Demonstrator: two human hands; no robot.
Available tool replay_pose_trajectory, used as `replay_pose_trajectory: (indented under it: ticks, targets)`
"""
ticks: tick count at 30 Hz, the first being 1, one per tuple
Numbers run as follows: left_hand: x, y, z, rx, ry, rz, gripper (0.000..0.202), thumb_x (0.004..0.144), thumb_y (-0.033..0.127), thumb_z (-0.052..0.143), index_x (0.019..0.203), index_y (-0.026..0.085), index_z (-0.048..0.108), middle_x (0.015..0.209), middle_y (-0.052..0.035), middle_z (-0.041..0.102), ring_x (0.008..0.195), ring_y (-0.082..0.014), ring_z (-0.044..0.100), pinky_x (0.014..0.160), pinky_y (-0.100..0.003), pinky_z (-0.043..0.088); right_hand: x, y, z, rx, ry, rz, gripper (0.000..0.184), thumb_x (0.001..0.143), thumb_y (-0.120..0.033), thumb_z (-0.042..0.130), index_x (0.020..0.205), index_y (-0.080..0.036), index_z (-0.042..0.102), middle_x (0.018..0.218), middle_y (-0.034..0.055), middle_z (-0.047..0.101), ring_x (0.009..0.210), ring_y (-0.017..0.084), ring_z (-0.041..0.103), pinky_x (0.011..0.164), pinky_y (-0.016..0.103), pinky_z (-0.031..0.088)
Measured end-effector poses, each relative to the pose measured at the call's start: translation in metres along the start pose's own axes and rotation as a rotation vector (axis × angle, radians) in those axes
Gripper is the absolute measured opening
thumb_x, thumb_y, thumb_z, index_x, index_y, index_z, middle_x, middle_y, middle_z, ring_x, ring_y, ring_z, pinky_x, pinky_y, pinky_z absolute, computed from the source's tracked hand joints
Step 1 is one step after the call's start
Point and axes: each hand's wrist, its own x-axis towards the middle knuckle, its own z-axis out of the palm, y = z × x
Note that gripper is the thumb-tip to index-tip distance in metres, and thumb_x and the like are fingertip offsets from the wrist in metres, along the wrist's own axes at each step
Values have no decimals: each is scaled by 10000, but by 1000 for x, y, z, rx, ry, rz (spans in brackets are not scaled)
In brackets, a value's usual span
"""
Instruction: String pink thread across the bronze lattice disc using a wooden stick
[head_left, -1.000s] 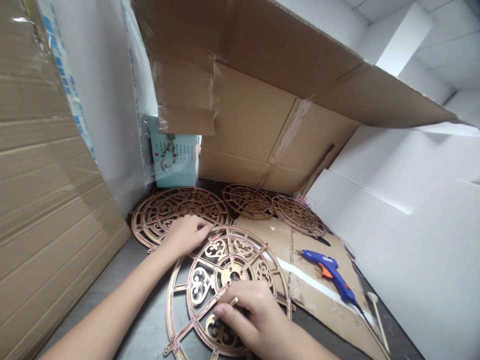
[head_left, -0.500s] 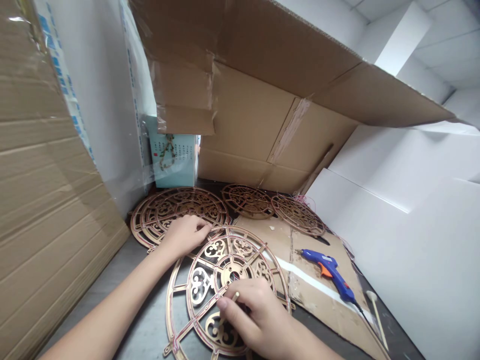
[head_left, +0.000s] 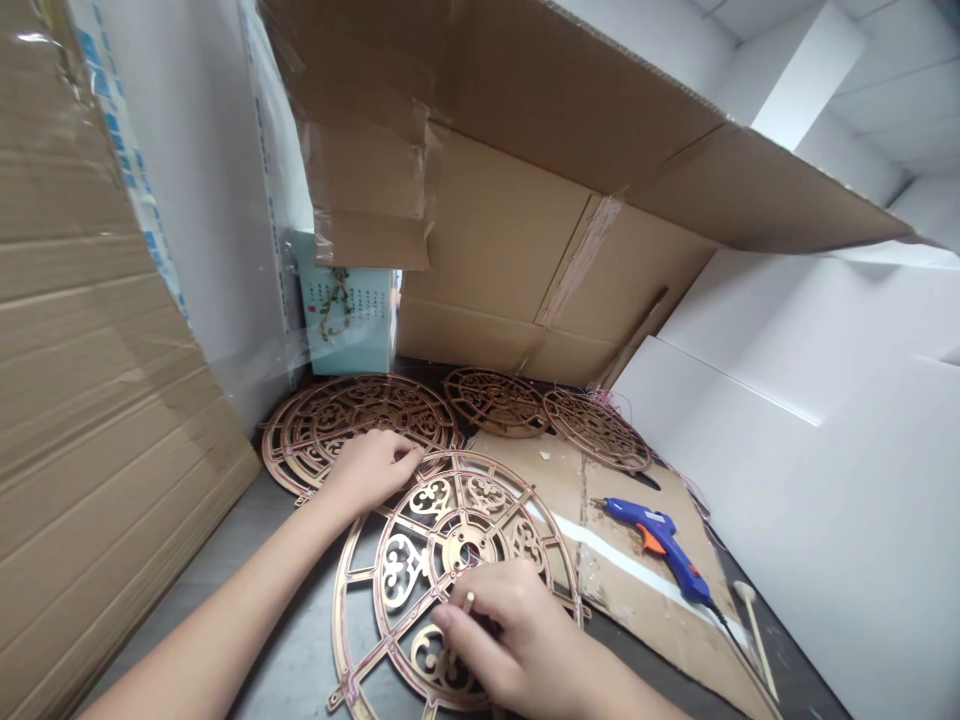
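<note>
A round openwork wooden disc [head_left: 401, 635] with scrollwork panels and reddish wires along its spokes lies in front of me. My left hand [head_left: 375, 468] is closed at its upper left rim, the fingertips pinched against the edge. Held over the lower middle of the disc, my right hand [head_left: 517, 630] is wrapped round a thin pale stick [head_left: 469, 600], whose upper end pokes out between thumb and forefinger. The palm hides part of the disc beneath. Wires gather in the hub's central hole.
Similar discs [head_left: 292, 440] lie behind on the left, with others [head_left: 499, 400] at the back. A blue glue gun [head_left: 660, 540] rests on a cardboard sheet [head_left: 637, 625]; a small pale mallet-like stick [head_left: 754, 620] lies right of it. Cardboard walls [head_left: 480, 330] and a light-blue box [head_left: 349, 330] stand behind.
My right hand has shifted slightly and the stick in it stands a little more upright. My left hand, the disc and the glue gun stay put.
</note>
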Motion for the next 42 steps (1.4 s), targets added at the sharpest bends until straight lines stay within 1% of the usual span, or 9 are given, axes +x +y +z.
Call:
replay_pose_trajectory:
  ticks: [4, 13, 19, 22, 28, 31, 34, 37, 42]
  targets:
    - [0, 0, 0, -4, 1, -1, 457, 920, 501, 390, 792, 276, 767, 835, -49, 775, 797, -246, 680, 604, -306, 308, 2, 0, -1, 35, -8, 22, 399, 984, -240, 494, 630, -196, 314, 581, -48, 348, 530, 83, 333, 565, 230, 276]
    - [0, 0, 0, -19, -2, -5, 459, 921, 506, 395, 778, 273, 764, 774, -42, 759, 739, -234, 666, 589, -307, 301, -1, 1, -1, 26, -3, -10, 393, 985, -260, 500, 641, -197, 320, 594, -46, 365, 543, 84, 349, 573, 224, 288]
    - [-1, 0, 1, -12, 5, -3, 455, 924, 498, 396, 785, 274, 767, 822, -52, 772, 785, -255, 679, 603, -314, 317, -2, -2, 0, 8, 111, -56, 393, 973, -225, 473, 630, -208, 281, 561, -46, 330, 509, 89, 327, 534, 251, 262]
    - [-1, 0, 1, -5, 1, -8, 457, 923, 499, 399, 775, 272, 767, 788, -55, 764, 767, -256, 677, 600, -314, 315, -2, -3, 1, 31, 164, -58, 387, 976, -223, 472, 619, -206, 324, 548, -41, 366, 504, 87, 359, 531, 246, 281]
    - [0, 2, -1, -3, -11, -11, 459, 920, 501, 397, 778, 275, 771, 781, -54, 760, 756, -252, 671, 600, -308, 318, -3, 0, 7, 31, 179, -94, 387, 946, -235, 558, 595, -188, 402, 530, -53, 358, 480, 72, 319, 497, 234, 256]
    - [-1, 2, -1, -2, -9, -7, 462, 919, 504, 394, 769, 272, 765, 791, -54, 764, 752, -251, 669, 598, -310, 315, -3, 3, 9, 25, 207, -100, 389, 965, -298, 576, 604, -174, 502, 521, -38, 439, 478, 72, 375, 497, 225, 288]
    - [-1, 1, 0, 1, -6, -2, 472, 924, 502, 382, 753, 268, 755, 808, -55, 767, 761, -249, 670, 593, -312, 310, -4, 6, 11, 28, 214, -59, 467, 971, -424, 596, 582, -168, 556, 493, -25, 484, 461, 75, 408, 481, 227, 300]
    - [-1, 1, 0, 5, -2, 3, 489, 929, 505, 370, 723, 258, 738, 791, -56, 762, 760, -241, 673, 588, -310, 303, -4, 7, 12, 19, 230, -33, 530, 951, -518, 611, 557, -165, 573, 465, -26, 478, 438, 72, 400, 458, 228, 289]
    - [0, 0, 1, 7, -1, 2, 488, 932, 502, 366, 735, 254, 737, 823, -62, 770, 789, -251, 684, 596, -313, 311, -3, 7, 14, 27, 274, -55, 541, 945, -537, 614, 556, -163, 580, 455, -35, 445, 430, 68, 377, 446, 222, 282]
